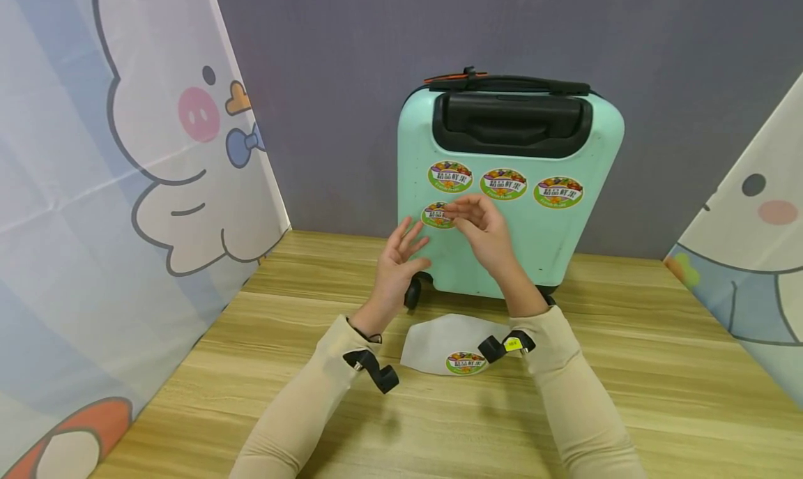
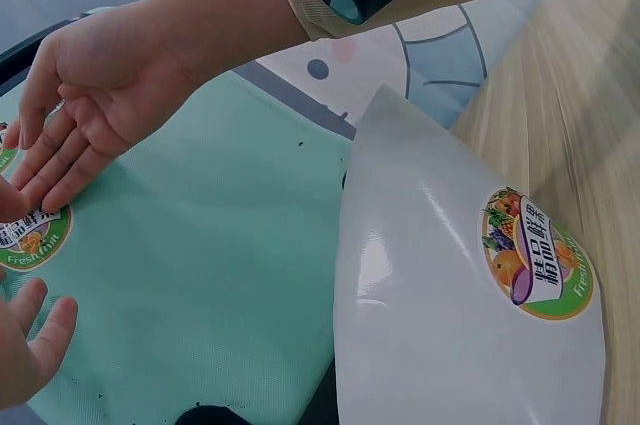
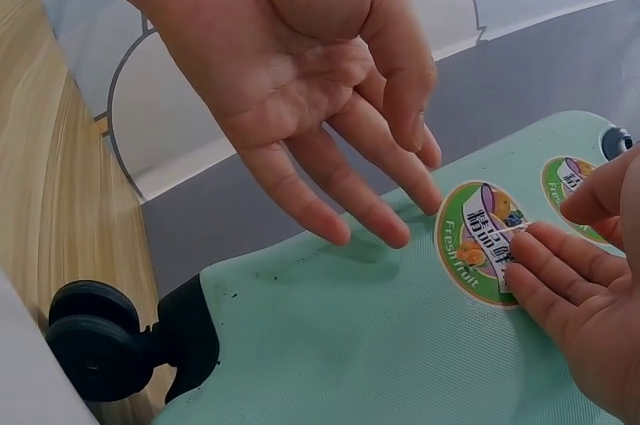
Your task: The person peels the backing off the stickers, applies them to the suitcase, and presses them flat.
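An upright mint-green suitcase point(image 1: 489, 256) carries oval fruit stickers, with one sticker point(image 1: 449, 177) at the upper left, another point(image 1: 504, 184) beside it and a third point(image 1: 558, 192) to the right. Below the first is a lower sticker point(image 3: 464, 245). My right hand point(image 1: 483, 231) has its extended fingertips on this lower sticker, covering its right part. To its left, my left hand point(image 1: 395, 266) spreads its fingers close to the suitcase's lower left side, holding nothing. In the right wrist view, the left hand point(image 3: 300, 95) has its fingertips near the sticker's edge.
On the wooden table point(image 1: 251, 388), in front of the suitcase, lies a white backing sheet point(image 1: 433, 343) bearing one fruit sticker point(image 1: 466, 363). A grey panel point(image 1: 332, 116) stands behind, with cartoon-printed cloth point(image 1: 157, 207) at the left side. Black wheels point(image 3: 95, 335) support the suitcase.
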`<action>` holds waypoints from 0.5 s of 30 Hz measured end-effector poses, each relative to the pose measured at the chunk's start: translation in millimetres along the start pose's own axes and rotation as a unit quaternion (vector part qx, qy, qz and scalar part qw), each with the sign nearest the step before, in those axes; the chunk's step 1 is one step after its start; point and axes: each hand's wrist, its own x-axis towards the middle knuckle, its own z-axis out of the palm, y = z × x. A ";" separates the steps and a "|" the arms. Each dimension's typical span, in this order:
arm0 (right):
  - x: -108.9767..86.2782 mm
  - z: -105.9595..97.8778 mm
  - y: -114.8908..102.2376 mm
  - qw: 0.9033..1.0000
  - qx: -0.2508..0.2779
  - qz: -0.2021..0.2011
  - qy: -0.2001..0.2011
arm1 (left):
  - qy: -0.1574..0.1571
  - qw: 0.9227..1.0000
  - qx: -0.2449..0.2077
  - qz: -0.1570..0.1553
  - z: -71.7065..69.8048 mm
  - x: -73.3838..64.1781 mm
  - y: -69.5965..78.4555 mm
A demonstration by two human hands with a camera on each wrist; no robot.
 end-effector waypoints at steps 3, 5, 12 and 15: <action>-0.2 -0.8 -1.3 1.000 0.001 0.000 0.002 | 0.007 1.000 -0.004 -0.001 -0.1 -0.2 0.3; -0.6 -1.3 -1.4 1.000 0.006 -0.006 0.003 | 0.011 1.000 -0.005 -0.002 -0.5 0.1 -0.2; -1.1 -4.2 2.7 0.998 0.038 -0.047 -0.002 | 0.023 1.000 0.001 -0.008 -2.4 0.1 -4.3; -0.8 -3.8 2.1 0.999 0.036 -0.040 0.000 | 0.027 1.000 0.007 -0.004 -2.0 2.5 -5.0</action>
